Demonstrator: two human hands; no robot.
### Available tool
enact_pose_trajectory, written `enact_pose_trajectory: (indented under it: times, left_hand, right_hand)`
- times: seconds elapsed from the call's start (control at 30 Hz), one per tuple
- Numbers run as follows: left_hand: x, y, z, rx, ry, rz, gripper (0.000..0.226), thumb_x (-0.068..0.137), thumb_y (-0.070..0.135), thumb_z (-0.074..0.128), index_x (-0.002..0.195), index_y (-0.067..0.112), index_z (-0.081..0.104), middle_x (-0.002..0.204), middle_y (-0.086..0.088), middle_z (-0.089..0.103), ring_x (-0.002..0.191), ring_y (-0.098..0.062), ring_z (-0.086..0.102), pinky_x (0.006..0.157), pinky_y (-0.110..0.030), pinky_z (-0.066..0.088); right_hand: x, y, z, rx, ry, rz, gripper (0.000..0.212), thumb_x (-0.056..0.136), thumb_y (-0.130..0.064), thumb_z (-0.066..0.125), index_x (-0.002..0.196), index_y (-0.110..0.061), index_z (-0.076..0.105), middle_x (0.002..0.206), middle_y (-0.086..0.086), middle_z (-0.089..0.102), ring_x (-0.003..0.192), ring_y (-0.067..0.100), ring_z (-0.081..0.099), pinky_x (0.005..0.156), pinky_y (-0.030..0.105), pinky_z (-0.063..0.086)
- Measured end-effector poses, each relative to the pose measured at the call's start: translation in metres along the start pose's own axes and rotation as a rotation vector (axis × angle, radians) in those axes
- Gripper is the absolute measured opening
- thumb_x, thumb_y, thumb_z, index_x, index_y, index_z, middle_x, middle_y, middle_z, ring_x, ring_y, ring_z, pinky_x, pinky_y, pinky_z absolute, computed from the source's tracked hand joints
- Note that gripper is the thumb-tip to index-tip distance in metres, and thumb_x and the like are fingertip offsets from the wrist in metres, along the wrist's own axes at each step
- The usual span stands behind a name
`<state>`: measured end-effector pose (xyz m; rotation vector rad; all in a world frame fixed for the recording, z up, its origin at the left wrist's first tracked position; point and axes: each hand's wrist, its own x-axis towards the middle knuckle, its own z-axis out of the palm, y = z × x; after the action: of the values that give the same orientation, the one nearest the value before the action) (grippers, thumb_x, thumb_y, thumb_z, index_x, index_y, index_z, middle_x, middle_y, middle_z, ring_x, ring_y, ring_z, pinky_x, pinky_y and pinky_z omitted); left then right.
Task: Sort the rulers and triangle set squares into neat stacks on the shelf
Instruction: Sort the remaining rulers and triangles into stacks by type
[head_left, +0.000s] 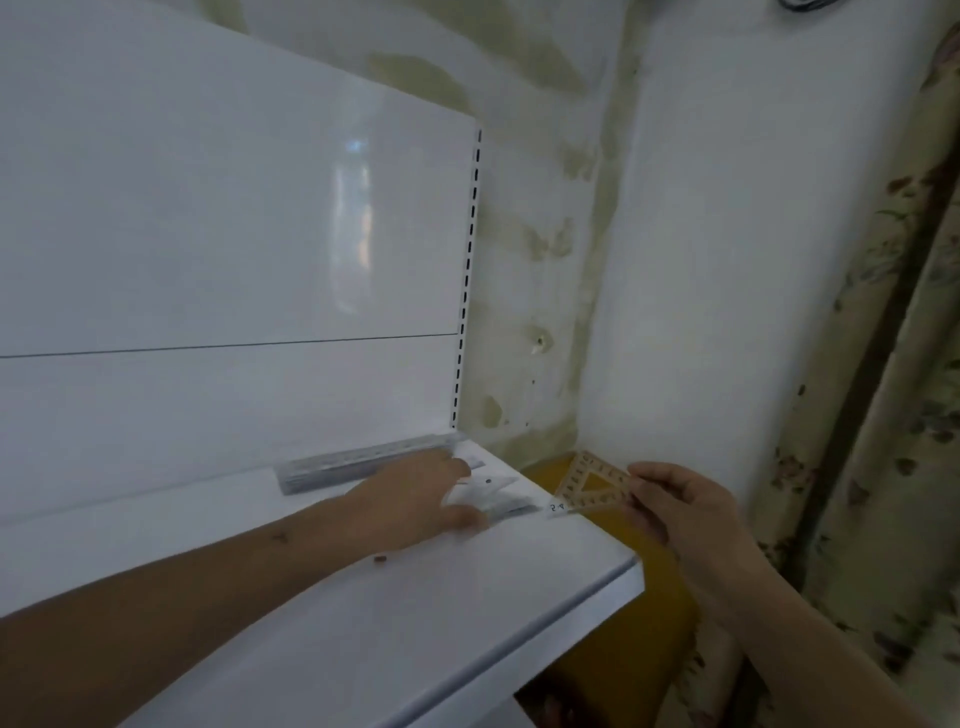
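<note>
On the white metal shelf (363, 597), the left hand (415, 499) rests flat — fingers straight — on a stack of clear plastic set squares (493, 496). Beside it, the right hand (680, 504) pinches one clear triangular set square (587, 486).

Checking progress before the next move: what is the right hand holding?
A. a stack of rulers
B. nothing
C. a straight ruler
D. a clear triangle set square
D: the right hand pinches a clear set square just past the shelf edge, while the rulers lie at the shelf's back.
</note>
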<state>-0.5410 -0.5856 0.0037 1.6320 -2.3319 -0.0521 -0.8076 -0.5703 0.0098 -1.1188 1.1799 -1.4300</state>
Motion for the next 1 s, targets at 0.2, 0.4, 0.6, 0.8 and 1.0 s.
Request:
enact_pose_trajectory:
  times: [0.2, 0.4, 0.6, 0.8, 1.0]
  left_hand:
    - [0.055, -0.001, 0.029, 0.040, -0.098, -0.011, 0.058, 0.076, 0.072, 0.045, 0.085, 0.015, 0.051, 0.099, 0.000, 0.057, 0.091, -0.020, 0.055, 0.078, -0.033, 0.044]
    - [0.050, -0.006, 0.035, -0.175, -0.085, -0.107, 0.086, 0.073, 0.075, 0.049, 0.141, 0.023, 0.038, 0.143, 0.006, 0.044, 0.129, -0.013, 0.042, 0.103, -0.024, 0.034]
    - [0.001, -0.032, 0.014, -0.167, -0.022, -0.196, 0.103, 0.051, 0.096, 0.027, 0.133, 0.037, 0.043, 0.133, 0.024, 0.044, 0.123, 0.004, 0.040, 0.105, -0.020, 0.033]
    - [-0.087, -0.064, 0.001, 0.014, 0.060, -0.418, 0.105, 0.055, 0.098, 0.007, 0.139, 0.039, 0.030, 0.136, 0.028, 0.025, 0.124, 0.016, 0.019, 0.103, -0.004, 0.011]
    - [-0.138, -0.054, 0.007, 0.077, 0.009, -0.720, 0.116, 0.056, 0.092, 0.004, 0.150, 0.026, 0.019, 0.157, 0.011, 0.013, 0.135, 0.007, 0.006, 0.107, -0.012, -0.002]
  right_hand:
    - [0.057, 0.013, 0.010, 0.022, -0.044, 0.045, 0.012, 0.090, 0.002, 0.058, 0.098, -0.003, 0.066, 0.100, 0.018, 0.069, 0.077, 0.019, 0.067, 0.055, 0.016, 0.054]
    - [0.090, 0.033, 0.034, -0.071, -0.162, 0.041, 0.013, 0.088, 0.002, 0.060, 0.093, -0.006, 0.069, 0.097, 0.019, 0.069, 0.076, 0.020, 0.068, 0.059, 0.018, 0.055]
    - [0.100, 0.041, 0.060, -0.161, -0.373, -0.024, 0.013, 0.089, 0.003, 0.059, 0.096, -0.004, 0.066, 0.088, 0.014, 0.070, 0.078, 0.021, 0.071, 0.059, 0.015, 0.054]
    - [0.107, 0.055, 0.065, -0.397, -0.523, -0.252, 0.029, 0.091, -0.002, 0.058, 0.085, -0.028, 0.067, 0.088, 0.002, 0.071, 0.068, 0.011, 0.070, 0.064, 0.023, 0.057]
    - [0.108, 0.065, 0.068, -0.657, -0.612, -0.542, 0.014, 0.088, -0.012, 0.063, 0.097, -0.021, 0.070, 0.095, -0.008, 0.064, 0.085, -0.002, 0.058, 0.067, 0.000, 0.041]
